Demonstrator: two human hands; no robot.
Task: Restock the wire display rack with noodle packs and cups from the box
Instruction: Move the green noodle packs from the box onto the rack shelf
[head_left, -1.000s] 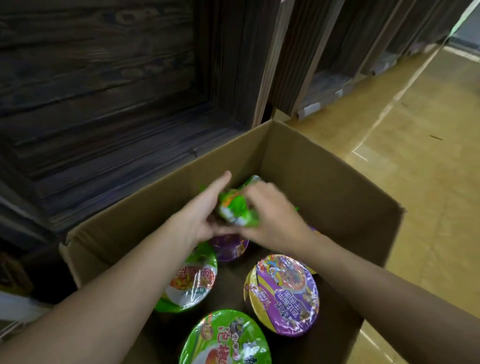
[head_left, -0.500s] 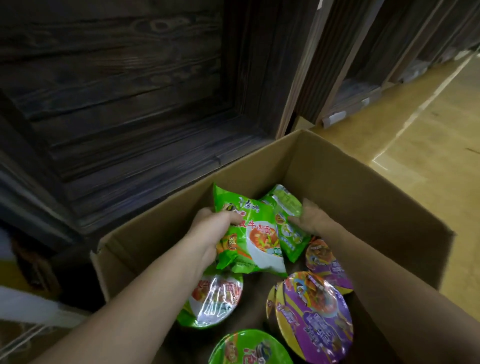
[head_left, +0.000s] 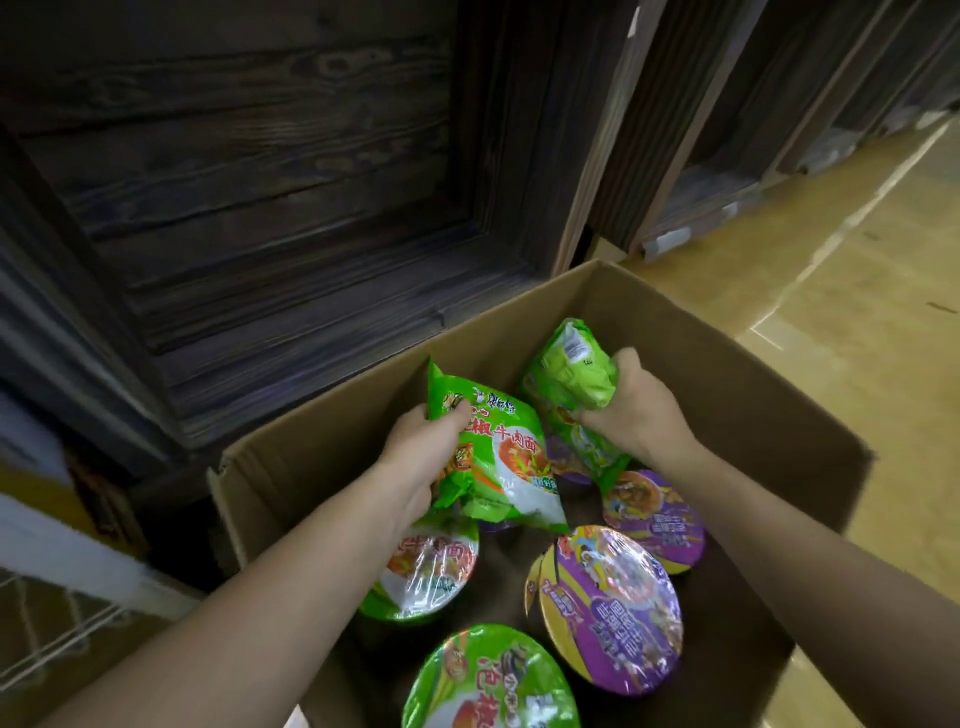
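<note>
An open cardboard box (head_left: 691, 364) sits on the floor in front of me. My left hand (head_left: 421, 457) grips a green noodle pack (head_left: 498, 462) by its left edge, front side up, above the box. Just to its right, my right hand (head_left: 631, 410) grips a second green noodle pack (head_left: 576, 384), crumpled and seen from the back. Below them in the box lie several noodle cups: a green one (head_left: 431, 571), another green one (head_left: 493, 680) at the bottom, a large purple one (head_left: 613, 608) and a purple one (head_left: 660, 514) at the right. A corner of the wire rack (head_left: 47, 623) shows at lower left.
Dark wooden shelving (head_left: 270, 182) rises directly behind the box. More wooden shelf units (head_left: 717, 156) line the back right. Yellow wood-look floor (head_left: 857, 312) stretches away to the right of the box.
Both hands have drawn apart, each with its own green pack, and lifted them higher above the cups. The right hand's pack has turned back side up.
</note>
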